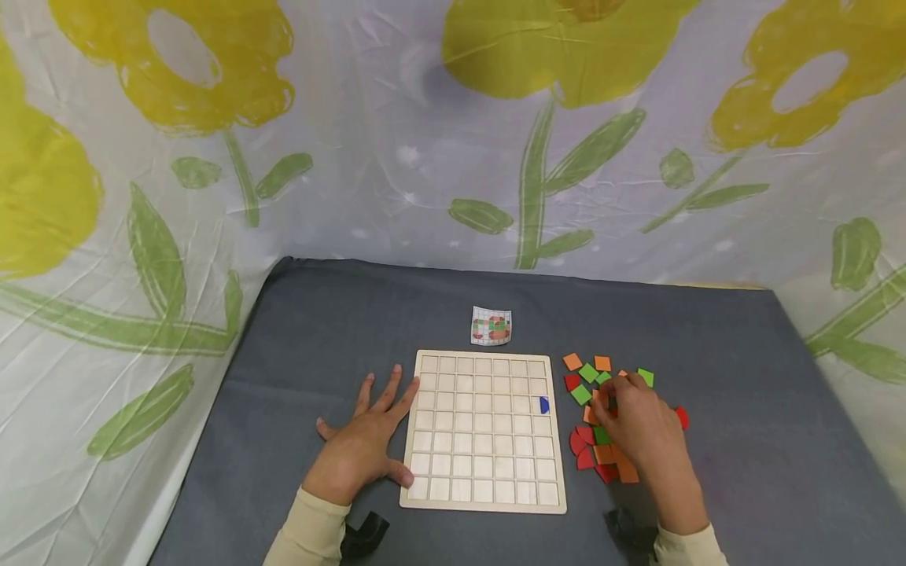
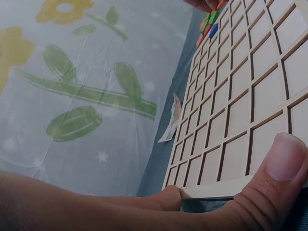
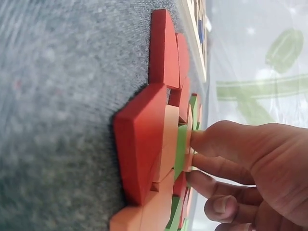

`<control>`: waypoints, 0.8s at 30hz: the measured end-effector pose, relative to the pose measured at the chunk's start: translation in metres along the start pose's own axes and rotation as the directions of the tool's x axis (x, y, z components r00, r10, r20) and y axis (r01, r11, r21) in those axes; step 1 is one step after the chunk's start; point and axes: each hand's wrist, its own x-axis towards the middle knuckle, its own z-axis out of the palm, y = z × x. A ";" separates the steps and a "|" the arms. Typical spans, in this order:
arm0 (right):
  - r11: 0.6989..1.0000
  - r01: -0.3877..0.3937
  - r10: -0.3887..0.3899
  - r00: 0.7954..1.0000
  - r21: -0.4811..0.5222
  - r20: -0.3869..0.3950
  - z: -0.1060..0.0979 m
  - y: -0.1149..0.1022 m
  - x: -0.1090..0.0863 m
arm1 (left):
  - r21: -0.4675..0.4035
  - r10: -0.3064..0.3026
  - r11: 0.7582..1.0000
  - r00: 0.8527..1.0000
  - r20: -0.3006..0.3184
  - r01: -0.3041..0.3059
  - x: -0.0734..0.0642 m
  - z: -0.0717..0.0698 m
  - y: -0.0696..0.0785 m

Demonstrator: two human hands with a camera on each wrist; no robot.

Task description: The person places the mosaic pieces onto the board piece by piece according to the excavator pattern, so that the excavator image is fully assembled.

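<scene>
A square wooden grid board (image 1: pixel 483 508) lies on the dark cloth. A small blue tile (image 1: pixel 543 405) with a rounded edge sits in a cell near its right side. My left hand (image 1: pixel 364 452) spreads its fingers along the board's left edge, and its thumb rests on the near left corner. My right hand (image 1: pixel 640 420) reaches down into a loose group of red, green and orange tiles right of the board. In the right wrist view, its thumb and fingers touch tiles beside a green block (image 3: pixel 180 147); the fingertips are partly hidden, so a pinched tile cannot be made out.
A small printed card (image 1: pixel 491 326) with a coloured grid pattern lies behind the board. Near the right hand are an orange tile (image 1: pixel 572 362), a green tile (image 1: pixel 580 395) and a red quarter-round tile (image 1: pixel 576 444). A flower-patterned curtain (image 1: pixel 396 157) hangs behind the table.
</scene>
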 end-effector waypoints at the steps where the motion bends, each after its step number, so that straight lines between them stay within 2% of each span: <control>1: 1.000 0.005 -0.005 1.000 -0.001 -0.003 0.000 0.000 0.000 | -0.001 0.002 1.000 1.000 -0.001 -0.002 0.000 0.001 0.000; 8: 1.000 -0.013 0.013 1.000 -0.014 0.010 0.002 0.000 0.000 | -0.012 0.021 1.000 1.000 -0.017 -0.021 0.005 0.009 -0.007; 14: 0.998 -0.049 0.050 0.998 -0.030 0.031 0.003 0.000 0.001 | 0.000 0.013 1.000 1.000 -0.007 -0.013 0.003 0.001 0.000; 20: 0.999 -0.030 0.032 0.997 -0.030 0.073 0.001 -0.003 0.003 | 0.010 -0.013 1.000 1.000 0.018 0.013 -0.001 -0.004 0.005; 24: 0.999 -0.021 0.023 0.998 -0.040 0.058 0.001 -0.005 0.003 | 0.006 -0.006 1.000 1.000 0.013 0.005 -0.002 -0.005 0.005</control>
